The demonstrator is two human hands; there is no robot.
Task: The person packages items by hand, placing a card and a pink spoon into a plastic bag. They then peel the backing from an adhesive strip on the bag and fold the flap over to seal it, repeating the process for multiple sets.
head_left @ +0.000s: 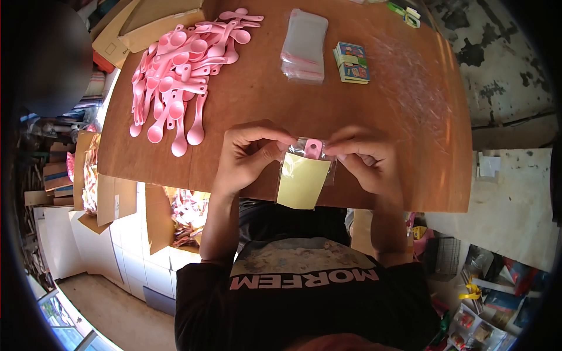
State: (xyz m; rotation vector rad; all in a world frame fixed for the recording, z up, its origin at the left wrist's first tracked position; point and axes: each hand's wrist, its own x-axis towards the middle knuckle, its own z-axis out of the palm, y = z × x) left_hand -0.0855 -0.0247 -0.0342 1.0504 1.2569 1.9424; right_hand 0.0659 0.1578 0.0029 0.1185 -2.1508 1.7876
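Note:
A small clear plastic bag (331, 174) is stretched between my two hands near the table's front edge. Inside it are a pale yellow card (304, 182) and a pink spoon (314, 147), of which only the handle end with its hole shows above the card. My left hand (247, 153) pinches the bag's upper left corner between thumb and fingers. At the upper right corner, my right hand (370, 157) has the same kind of pinch. The rest of the spoon is hidden by the card.
Pink spoons (175, 82) lie heaped at the table's left. Farther back are a stack of clear bags (305, 44) and a bundle of printed cards (352, 63). Loose clear plastic (413, 88) lies on the right. A green tape dispenser (405, 14) sits at the far edge.

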